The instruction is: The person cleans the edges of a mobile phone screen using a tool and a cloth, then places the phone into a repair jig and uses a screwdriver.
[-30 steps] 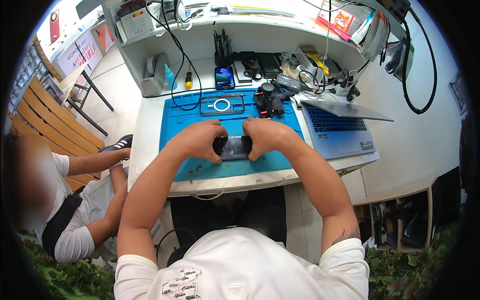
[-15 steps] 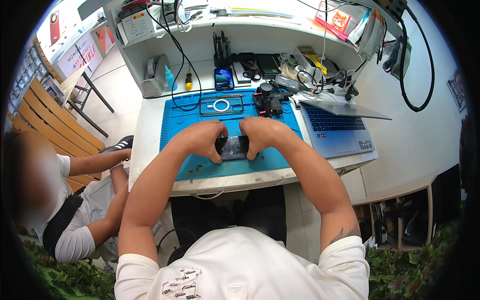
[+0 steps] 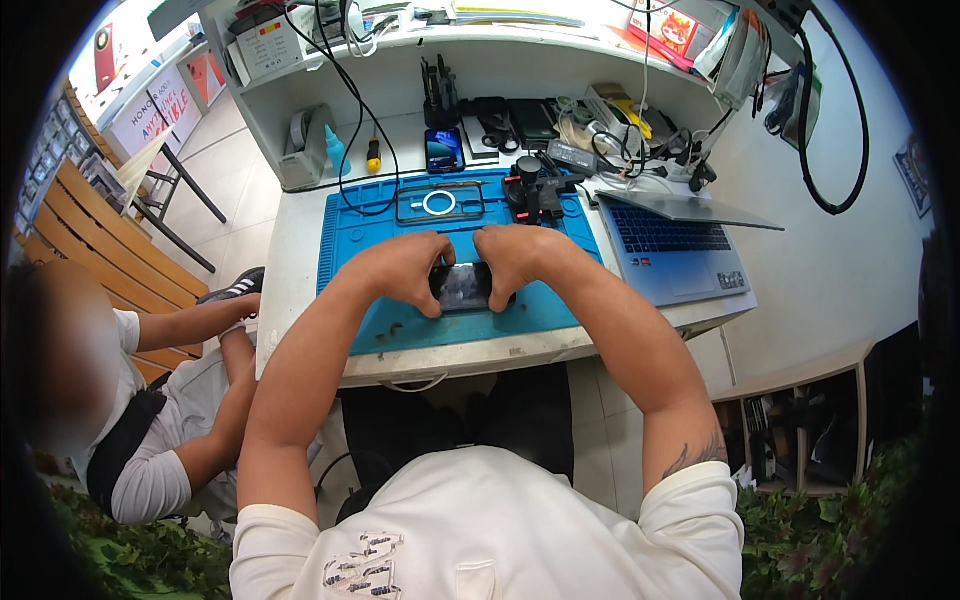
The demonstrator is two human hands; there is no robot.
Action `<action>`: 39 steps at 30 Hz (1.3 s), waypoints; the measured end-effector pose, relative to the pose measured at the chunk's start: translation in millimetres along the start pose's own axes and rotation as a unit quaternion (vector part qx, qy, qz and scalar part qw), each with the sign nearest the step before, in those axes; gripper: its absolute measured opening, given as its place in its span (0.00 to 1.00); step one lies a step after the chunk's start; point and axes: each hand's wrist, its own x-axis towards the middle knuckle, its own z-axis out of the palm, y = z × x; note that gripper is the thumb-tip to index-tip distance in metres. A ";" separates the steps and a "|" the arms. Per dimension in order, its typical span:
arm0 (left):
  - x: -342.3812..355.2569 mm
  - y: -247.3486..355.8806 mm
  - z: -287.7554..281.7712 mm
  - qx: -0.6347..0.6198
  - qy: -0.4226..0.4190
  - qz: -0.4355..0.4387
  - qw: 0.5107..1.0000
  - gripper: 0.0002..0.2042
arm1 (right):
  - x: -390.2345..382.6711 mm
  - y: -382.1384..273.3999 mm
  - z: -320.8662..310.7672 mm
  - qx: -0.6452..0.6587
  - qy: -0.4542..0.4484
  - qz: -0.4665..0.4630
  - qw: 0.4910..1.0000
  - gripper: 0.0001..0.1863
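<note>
Between my two hands a dark smartphone [image 3: 463,287] lies sideways over the blue repair mat [image 3: 390,335], its glossy face up. My left hand [image 3: 411,272] grips its left end, thumb at the near edge and fingers at the far edge. At the other end my right hand [image 3: 510,265] holds it the same way. Just beyond my hands lies a clear phone case [image 3: 470,203] with a dark rim and a white ring [image 3: 439,204]. A black clamp-like tool [image 3: 533,195] stands on the mat to its right.
An open laptop [image 3: 680,255] stands right of the mat. Behind are another phone [image 3: 444,150], a yellow-black screwdriver [image 3: 374,156], a blue bottle [image 3: 336,150] and tangled cables [image 3: 630,145]. A black cable [image 3: 372,95] hangs over the mat's far left. Another person [image 3: 170,400] sits at left.
The whole view has shifted slightly. Both hands keep hold of the smartphone in nearly the same place on the mat.
</note>
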 end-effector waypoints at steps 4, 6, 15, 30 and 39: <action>-1.0 2.7 -2.5 0.000 -0.008 -0.006 1.000 0.42 | -4.7 -0.8 1.5 -0.001 0.031 -0.031 0.999 0.45; -1.1 3.8 -2.7 0.002 -0.009 -0.007 1.000 0.42 | -4.1 0.5 2.6 0.003 0.033 -0.037 0.999 0.45; -3.6 3.2 -0.3 -0.001 0.000 -0.004 1.000 0.42 | -14.4 1.7 5.4 0.019 0.060 -0.057 0.996 0.40; -1.7 8.3 2.9 -0.021 0.000 -0.010 1.000 0.44 | -31.2 11.4 15.4 0.043 0.115 -0.097 0.988 0.38; 1.0 5.1 -2.3 -0.042 -0.025 -0.025 0.998 0.43 | -36.8 17.5 11.6 0.115 0.117 -0.094 0.982 0.37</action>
